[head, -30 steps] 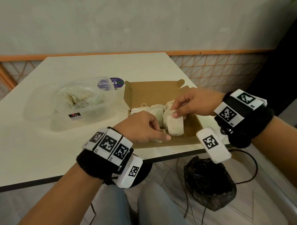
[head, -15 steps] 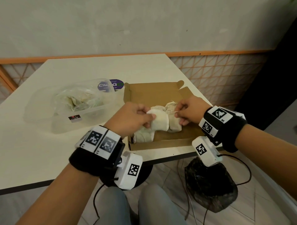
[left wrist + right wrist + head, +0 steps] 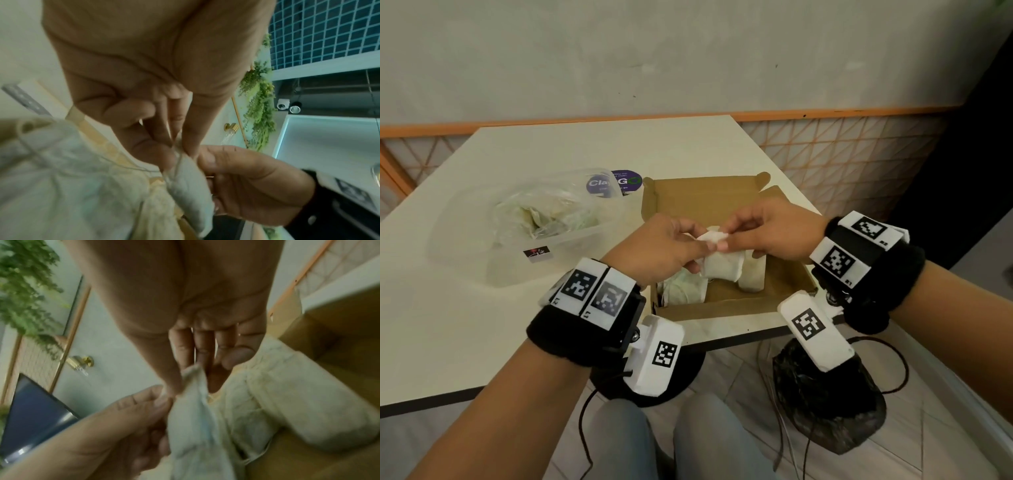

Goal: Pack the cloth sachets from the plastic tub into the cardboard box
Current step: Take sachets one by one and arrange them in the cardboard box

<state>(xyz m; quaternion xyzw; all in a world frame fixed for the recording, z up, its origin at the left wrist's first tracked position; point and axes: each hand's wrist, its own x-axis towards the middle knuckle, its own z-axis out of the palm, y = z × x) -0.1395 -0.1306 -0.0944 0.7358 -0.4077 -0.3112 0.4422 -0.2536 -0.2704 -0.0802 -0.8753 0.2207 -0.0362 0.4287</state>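
Note:
An open cardboard box point(image 3: 726, 306) sits at the table's near right edge with several white cloth sachets point(image 3: 751, 274) inside. Above it both hands hold one white sachet point(image 3: 719, 265) by its top end. My left hand point(image 3: 666, 250) pinches it from the left and my right hand point(image 3: 767, 233) pinches it from the right. In the left wrist view the sachet point(image 3: 189, 186) hangs between my left hand point(image 3: 180, 146) and the other hand's fingers. In the right wrist view my right hand point(image 3: 193, 379) pinches the gathered top of the sachet point(image 3: 197, 418). The clear plastic tub point(image 3: 530, 229) stands left of the box.
A clear lid with a purple round sticker point(image 3: 614, 183) leans behind the tub. The white table point(image 3: 448, 325) ends just in front of the box. Below the edge are a black bag point(image 3: 828, 404), cables and my knees.
Both hands rose from the sachets lying in the box. They have met over the box and lifted one sachet by its top end.

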